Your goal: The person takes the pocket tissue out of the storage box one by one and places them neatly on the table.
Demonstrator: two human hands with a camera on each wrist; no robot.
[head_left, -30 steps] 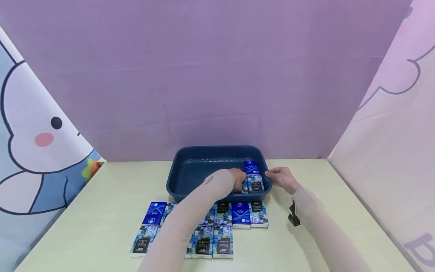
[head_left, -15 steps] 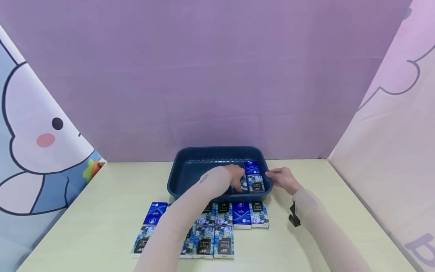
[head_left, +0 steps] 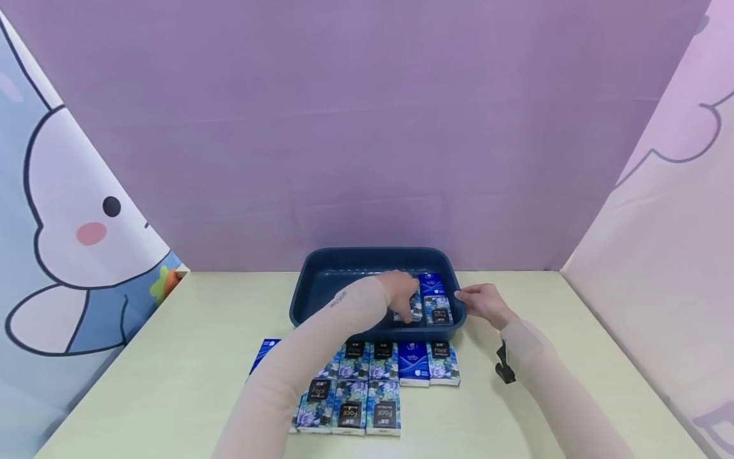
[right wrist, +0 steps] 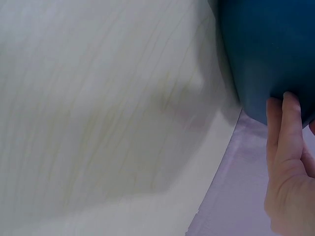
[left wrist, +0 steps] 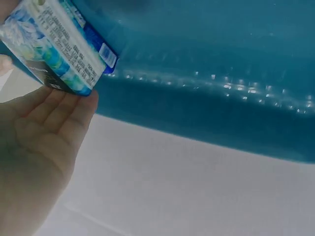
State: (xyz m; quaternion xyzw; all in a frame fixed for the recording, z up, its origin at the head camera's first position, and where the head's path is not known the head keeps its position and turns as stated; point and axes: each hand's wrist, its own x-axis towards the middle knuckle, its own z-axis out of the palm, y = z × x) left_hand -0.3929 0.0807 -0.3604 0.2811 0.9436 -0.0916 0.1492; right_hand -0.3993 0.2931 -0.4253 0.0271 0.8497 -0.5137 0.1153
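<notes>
A dark blue plastic basin [head_left: 335,287] stands at the back of the table. Inside its right end, my left hand [head_left: 400,293] holds a floral tissue pack [left wrist: 54,46] between thumb and fingers. The left wrist view shows the fingertips against one end of this pack, with a printed side facing up. Right of it in the basin lie a plain blue tissue pack [head_left: 431,284] and another floral one [head_left: 438,310]. My right hand [head_left: 484,303] pinches the basin's right rim, its fingers flat along the outer wall in the right wrist view.
Two rows of floral and blue tissue packs [head_left: 383,408] lie on the pale table [head_left: 459,421] in front of the basin, partly hidden by the left sleeve [head_left: 298,376]. A purple backdrop [head_left: 367,140] rises close behind the basin, with printed panels on both sides.
The left hand has shifted slightly left, showing more of the floral pack beneath it. The right hand stays at the rim. The whole view has moved a little to the right.
</notes>
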